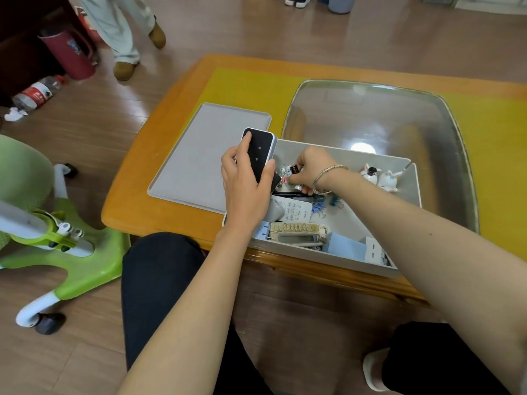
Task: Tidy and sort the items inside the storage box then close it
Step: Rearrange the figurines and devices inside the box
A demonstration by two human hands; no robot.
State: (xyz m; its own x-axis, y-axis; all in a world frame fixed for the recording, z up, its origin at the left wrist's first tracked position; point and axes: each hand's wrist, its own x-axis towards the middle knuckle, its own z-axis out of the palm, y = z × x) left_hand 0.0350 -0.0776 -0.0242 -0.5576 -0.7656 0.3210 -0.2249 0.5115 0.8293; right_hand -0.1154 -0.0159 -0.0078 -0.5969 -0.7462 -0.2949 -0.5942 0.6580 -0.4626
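Open storage box (415, 178) on worktop (148, 178), lid (199, 155) flat just left of it; left hand (245, 178) fingers wrap a black remote (261, 151) above box's left edge, right hand (312, 169) fingers pinch small items inside.

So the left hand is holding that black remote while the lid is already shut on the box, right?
Not quite. The left hand does hold the black remote, but the lid lies on the table beside the open box, as the head view shows.
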